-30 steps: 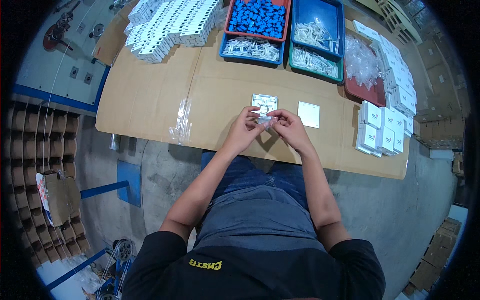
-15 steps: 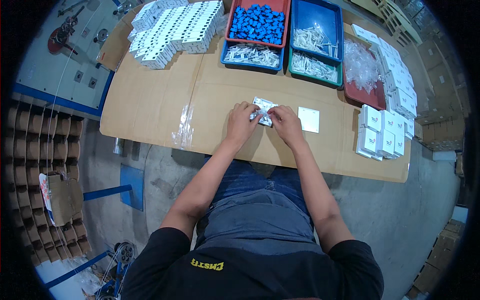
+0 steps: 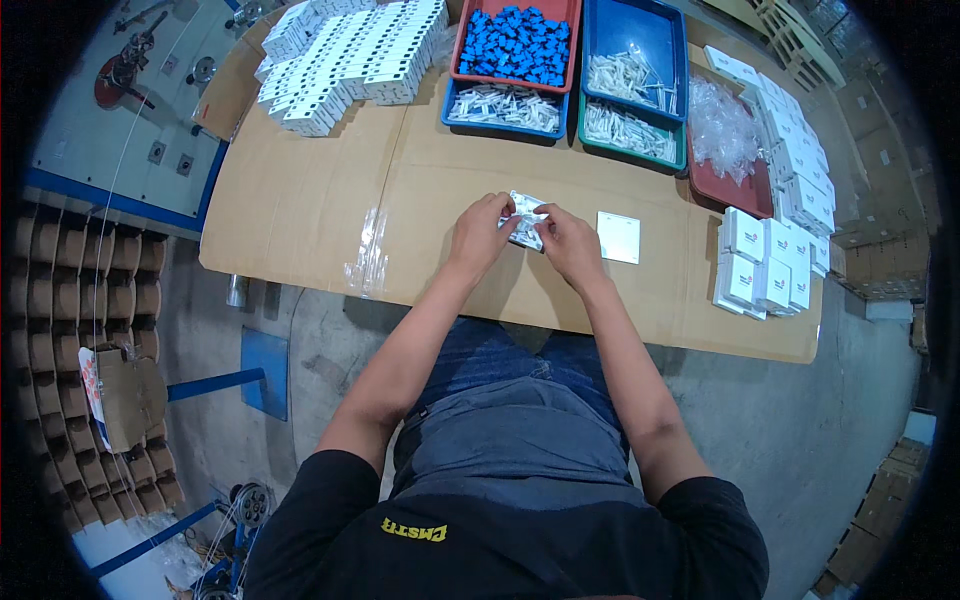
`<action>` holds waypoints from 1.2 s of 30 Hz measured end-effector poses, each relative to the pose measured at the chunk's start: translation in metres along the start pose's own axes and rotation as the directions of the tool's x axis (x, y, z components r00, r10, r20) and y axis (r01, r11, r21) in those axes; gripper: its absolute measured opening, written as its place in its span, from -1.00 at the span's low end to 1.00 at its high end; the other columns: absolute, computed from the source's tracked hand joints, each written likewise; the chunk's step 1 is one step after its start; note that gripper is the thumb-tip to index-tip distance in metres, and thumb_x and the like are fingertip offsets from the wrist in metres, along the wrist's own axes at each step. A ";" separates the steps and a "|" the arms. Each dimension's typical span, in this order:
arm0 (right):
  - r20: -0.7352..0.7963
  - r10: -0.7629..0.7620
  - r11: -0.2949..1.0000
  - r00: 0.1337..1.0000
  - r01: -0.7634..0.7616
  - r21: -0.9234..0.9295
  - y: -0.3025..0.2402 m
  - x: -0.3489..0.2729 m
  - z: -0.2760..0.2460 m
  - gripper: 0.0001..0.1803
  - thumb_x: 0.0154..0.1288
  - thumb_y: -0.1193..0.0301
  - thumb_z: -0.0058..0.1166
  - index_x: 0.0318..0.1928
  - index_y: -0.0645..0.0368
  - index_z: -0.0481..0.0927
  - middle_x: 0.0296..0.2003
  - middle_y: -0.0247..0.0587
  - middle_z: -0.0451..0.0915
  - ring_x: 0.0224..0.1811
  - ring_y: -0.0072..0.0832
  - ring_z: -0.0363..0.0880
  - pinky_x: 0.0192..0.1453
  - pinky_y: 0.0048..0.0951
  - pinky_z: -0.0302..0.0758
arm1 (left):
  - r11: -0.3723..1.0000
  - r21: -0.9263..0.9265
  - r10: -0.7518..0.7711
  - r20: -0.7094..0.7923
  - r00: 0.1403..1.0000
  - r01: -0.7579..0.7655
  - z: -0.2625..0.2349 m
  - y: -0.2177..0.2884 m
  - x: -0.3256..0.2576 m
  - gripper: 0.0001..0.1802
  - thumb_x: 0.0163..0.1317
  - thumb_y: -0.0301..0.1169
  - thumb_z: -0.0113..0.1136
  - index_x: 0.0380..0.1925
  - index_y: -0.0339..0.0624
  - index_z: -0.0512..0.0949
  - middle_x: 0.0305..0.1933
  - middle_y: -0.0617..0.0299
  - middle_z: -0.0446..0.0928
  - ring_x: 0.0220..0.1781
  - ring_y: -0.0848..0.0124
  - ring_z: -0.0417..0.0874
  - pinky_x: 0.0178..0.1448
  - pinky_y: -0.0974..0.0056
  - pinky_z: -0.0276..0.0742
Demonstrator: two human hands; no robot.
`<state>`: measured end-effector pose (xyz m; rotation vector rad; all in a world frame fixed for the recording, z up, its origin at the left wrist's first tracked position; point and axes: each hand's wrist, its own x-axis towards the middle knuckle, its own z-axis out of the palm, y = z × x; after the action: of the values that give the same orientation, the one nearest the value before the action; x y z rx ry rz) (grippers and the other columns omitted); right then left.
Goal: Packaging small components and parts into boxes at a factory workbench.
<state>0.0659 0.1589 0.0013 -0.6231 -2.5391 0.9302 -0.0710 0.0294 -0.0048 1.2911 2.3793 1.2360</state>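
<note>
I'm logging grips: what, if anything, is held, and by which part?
Left hand and right hand touch opposite sides of a white fitting; firm grip is unclear.

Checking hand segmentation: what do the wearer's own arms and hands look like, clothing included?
Ungloved left hand and right hand, no watch visible. Forearms are bare, below short, black fabric sleeves without visible markings.

Print that we can spot sits in a few places.
We see bold yellow lettering (image 3: 414,530) across the front of a black shirt (image 3: 570,548), and a small dark-and-reddish printed mark on the top faces of the white square packs (image 3: 772,280) at the right of the worktop (image 3: 310,205). At far left, a cardboard box (image 3: 138,402) carries red print (image 3: 89,378) on its white side, perhaps lettering, though too small for us to tell.
</note>
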 end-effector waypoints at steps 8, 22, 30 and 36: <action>-0.106 0.111 0.991 0.988 -0.102 0.087 0.002 -0.001 0.013 -0.84 0.27 0.35 0.27 -0.19 0.11 0.65 -0.31 -0.12 0.72 -0.26 -0.15 0.73 -0.21 -0.19 0.60 | 0.978 0.073 0.194 0.010 0.981 -0.195 -0.006 0.002 -0.011 -0.81 0.23 -0.38 0.35 -0.20 -0.21 0.66 -0.20 0.13 0.65 -0.14 0.14 0.63 -0.04 0.12 0.57; -0.045 0.037 0.998 0.998 -0.035 0.059 0.010 0.006 0.008 -0.85 0.29 0.36 0.24 -0.22 0.15 0.67 -0.28 -0.16 0.67 -0.26 -0.14 0.69 -0.19 -0.16 0.58 | 0.943 0.203 0.270 -0.008 0.963 -0.263 0.000 0.003 -0.018 -0.84 0.20 -0.45 0.32 -0.20 -0.10 0.68 -0.19 0.19 0.65 -0.10 0.16 0.61 -0.06 0.11 0.57; 0.071 -0.027 0.991 0.997 0.036 -0.130 0.009 0.004 0.001 -0.85 0.30 0.34 0.23 -0.27 0.16 0.71 -0.15 -0.17 0.62 -0.23 -0.12 0.69 -0.14 -0.10 0.60 | 0.963 0.107 0.248 -0.014 0.969 -0.246 -0.002 -0.002 -0.015 -0.84 0.18 -0.45 0.33 -0.21 -0.13 0.69 -0.15 0.19 0.66 -0.06 0.14 0.60 0.04 0.10 0.54; -0.052 0.011 0.998 0.999 -0.014 -0.069 0.002 0.005 0.004 -0.88 0.26 0.36 0.28 -0.25 0.12 0.70 -0.19 -0.19 0.60 -0.22 -0.15 0.69 -0.14 -0.10 0.60 | 0.964 0.148 0.224 -0.020 0.974 -0.219 0.000 -0.002 -0.017 -0.84 0.16 -0.43 0.35 -0.24 -0.15 0.68 -0.22 0.17 0.64 -0.10 0.12 0.59 0.00 0.08 0.53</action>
<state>0.0605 0.1609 -0.0019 -0.6754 -2.5330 0.8227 -0.0619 0.0158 -0.0104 1.6316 2.4440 1.1675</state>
